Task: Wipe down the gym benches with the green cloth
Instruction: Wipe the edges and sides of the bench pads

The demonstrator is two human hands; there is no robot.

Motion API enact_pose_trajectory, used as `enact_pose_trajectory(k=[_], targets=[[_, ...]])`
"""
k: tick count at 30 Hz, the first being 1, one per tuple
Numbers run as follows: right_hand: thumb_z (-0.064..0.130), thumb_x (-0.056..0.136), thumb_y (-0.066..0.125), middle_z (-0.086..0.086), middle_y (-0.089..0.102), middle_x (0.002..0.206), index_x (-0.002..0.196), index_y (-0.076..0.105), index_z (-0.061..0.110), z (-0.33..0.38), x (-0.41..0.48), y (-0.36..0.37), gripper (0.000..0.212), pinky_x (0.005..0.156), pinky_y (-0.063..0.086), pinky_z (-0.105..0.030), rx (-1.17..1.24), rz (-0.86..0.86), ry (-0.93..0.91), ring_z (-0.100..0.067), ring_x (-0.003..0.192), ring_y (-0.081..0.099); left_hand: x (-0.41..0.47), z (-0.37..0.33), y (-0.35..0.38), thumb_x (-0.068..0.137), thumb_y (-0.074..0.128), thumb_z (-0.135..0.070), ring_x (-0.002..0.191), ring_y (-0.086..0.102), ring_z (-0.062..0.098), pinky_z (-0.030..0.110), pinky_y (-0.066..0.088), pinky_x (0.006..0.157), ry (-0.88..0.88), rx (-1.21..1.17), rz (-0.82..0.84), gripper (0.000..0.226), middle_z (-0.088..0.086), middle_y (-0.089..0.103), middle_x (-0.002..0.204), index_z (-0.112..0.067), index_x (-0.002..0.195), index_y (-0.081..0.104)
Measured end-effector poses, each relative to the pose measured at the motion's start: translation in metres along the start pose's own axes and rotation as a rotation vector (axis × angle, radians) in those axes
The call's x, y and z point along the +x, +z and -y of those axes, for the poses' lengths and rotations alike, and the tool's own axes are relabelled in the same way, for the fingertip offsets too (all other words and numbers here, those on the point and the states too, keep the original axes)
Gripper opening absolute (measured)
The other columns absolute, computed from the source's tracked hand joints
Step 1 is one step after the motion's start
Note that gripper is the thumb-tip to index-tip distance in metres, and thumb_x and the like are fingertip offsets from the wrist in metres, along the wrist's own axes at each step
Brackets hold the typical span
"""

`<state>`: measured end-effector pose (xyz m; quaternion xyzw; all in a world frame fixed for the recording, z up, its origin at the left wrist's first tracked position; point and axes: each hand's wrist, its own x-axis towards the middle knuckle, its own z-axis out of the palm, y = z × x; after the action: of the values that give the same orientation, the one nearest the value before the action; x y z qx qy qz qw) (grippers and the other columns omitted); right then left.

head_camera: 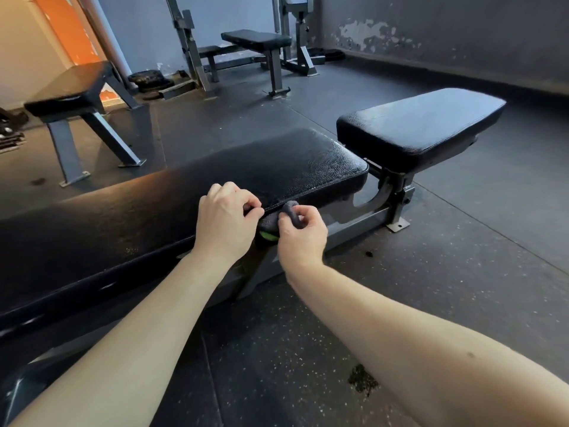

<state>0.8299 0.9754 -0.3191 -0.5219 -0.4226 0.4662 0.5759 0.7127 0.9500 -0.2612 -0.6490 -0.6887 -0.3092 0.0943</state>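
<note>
A long black padded bench (pixel 215 180) runs from the lower left to the centre. Its separate seat pad (pixel 421 124) stands to the right. At the bench's near side edge a bunched cloth (pixel 272 221) shows grey on top with a green patch below. My left hand (pixel 224 220) grips the cloth's left part, fingers curled at the pad's edge. My right hand (pixel 303 235) pinches the cloth's right part between thumb and fingers. Most of the cloth is hidden between the two hands.
A second black bench (pixel 70 90) stands at the left on grey steel legs. A third bench (pixel 255 40) with a rack sits at the back. Weight plates (pixel 147 78) lie by a pole. Speckled rubber floor (pixel 431 257) spreads to the right, up to a peeling wall.
</note>
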Motion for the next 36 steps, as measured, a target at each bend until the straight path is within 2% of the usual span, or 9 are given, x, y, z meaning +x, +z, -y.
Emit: enact_pose_trajectory(k=[6, 10, 14, 19, 22, 25, 30, 33, 36], targets=[[0.017, 0.095, 0.065, -0.001, 0.061, 0.097, 0.095, 0.060, 0.022, 0.031, 0.051, -0.034, 0.007, 0.061, 0.040, -0.008, 0.078, -0.325, 0.024, -0.012, 0.080, 0.058, -0.005, 0.008, -0.012, 0.089, 0.073, -0.023, 0.092, 0.052, 0.023, 0.038, 0.040, 0.083, -0.017, 0.007, 0.023, 0.005, -0.004, 0.061, 0.087, -0.022, 0.085, 0.076], [0.020, 0.096, 0.062, -0.009, 0.056, 0.109, 0.093, 0.057, 0.023, 0.014, 0.006, 0.006, 0.007, 0.076, 0.048, -0.028, 0.033, -0.140, 0.048, -0.014, 0.084, 0.057, -0.007, 0.012, -0.021, 0.090, 0.072, -0.024, 0.095, 0.051, 0.022, 0.038, 0.039, 0.083, -0.005, 0.052, 0.056, 0.004, -0.005, 0.061, 0.089, -0.023, 0.087, 0.075], [0.017, 0.090, 0.067, -0.012, 0.061, 0.102, 0.083, 0.060, 0.023, 0.008, -0.018, 0.010, 0.012, 0.066, 0.042, -0.015, -0.016, 0.070, -0.009, -0.006, 0.073, 0.053, -0.010, 0.018, -0.025, 0.088, 0.073, -0.025, 0.091, 0.050, 0.018, 0.039, 0.042, 0.082, -0.004, 0.064, 0.050, 0.003, -0.009, 0.058, 0.086, -0.026, 0.086, 0.074], [0.017, 0.089, 0.073, 0.001, 0.065, 0.110, 0.098, 0.077, 0.025, 0.041, 0.067, -0.036, 0.012, 0.091, 0.048, -0.015, -0.036, -0.168, -0.169, -0.006, 0.097, 0.065, -0.010, 0.015, -0.025, 0.090, 0.072, -0.025, 0.089, 0.047, 0.015, 0.034, 0.036, 0.080, -0.006, 0.059, 0.049, 0.006, -0.009, 0.057, 0.083, -0.025, 0.084, 0.074], [0.024, 0.095, 0.070, 0.013, 0.054, 0.108, 0.105, 0.077, 0.030, 0.040, 0.086, -0.045, 0.014, 0.096, 0.034, -0.017, -0.253, -0.149, -0.225, -0.014, 0.111, 0.044, -0.009, 0.013, -0.026, 0.091, 0.070, -0.025, 0.090, 0.049, 0.017, 0.035, 0.039, 0.081, -0.006, 0.078, 0.058, 0.007, -0.008, 0.059, 0.083, -0.024, 0.085, 0.073], [0.023, 0.094, 0.069, 0.016, 0.062, 0.108, 0.098, 0.078, 0.030, 0.035, 0.050, -0.017, 0.012, 0.087, 0.029, -0.033, -0.516, -0.018, -0.438, -0.017, 0.107, 0.037, -0.008, 0.015, -0.028, 0.089, 0.072, -0.024, 0.088, 0.048, 0.016, 0.034, 0.039, 0.080, 0.020, 0.086, 0.079, 0.003, -0.010, 0.058, 0.082, -0.025, 0.087, 0.074], [0.016, 0.089, 0.072, 0.013, 0.071, 0.103, 0.092, 0.079, 0.030, 0.041, 0.038, -0.004, 0.017, 0.079, 0.030, -0.035, -0.675, 0.260, -0.687, -0.024, 0.106, 0.045, -0.013, 0.025, -0.041, 0.084, 0.078, -0.017, 0.085, 0.048, 0.015, 0.039, 0.044, 0.080, 0.058, 0.093, 0.112, 0.011, -0.013, 0.057, 0.081, -0.026, 0.090, 0.074], [0.019, 0.092, 0.067, 0.009, 0.072, 0.106, 0.096, 0.079, 0.033, 0.054, 0.086, -0.036, 0.019, 0.085, 0.039, -0.038, -0.753, 0.115, -0.621, -0.028, 0.108, 0.046, -0.023, 0.029, -0.050, 0.086, 0.077, -0.017, 0.082, 0.048, 0.012, 0.036, 0.044, 0.079, 0.030, 0.110, 0.096, 0.009, -0.013, 0.058, 0.079, -0.024, 0.091, 0.076], [0.019, 0.096, 0.060, 0.004, 0.072, 0.112, 0.105, 0.078, 0.028, 0.063, 0.120, -0.052, 0.022, 0.086, 0.031, -0.036, -0.802, -0.022, -0.421, -0.030, 0.115, 0.043, -0.033, 0.029, -0.057, 0.089, 0.074, -0.017, 0.085, 0.050, 0.012, 0.036, 0.046, 0.082, -0.007, 0.141, 0.091, 0.010, -0.012, 0.061, 0.083, -0.022, 0.096, 0.077]])
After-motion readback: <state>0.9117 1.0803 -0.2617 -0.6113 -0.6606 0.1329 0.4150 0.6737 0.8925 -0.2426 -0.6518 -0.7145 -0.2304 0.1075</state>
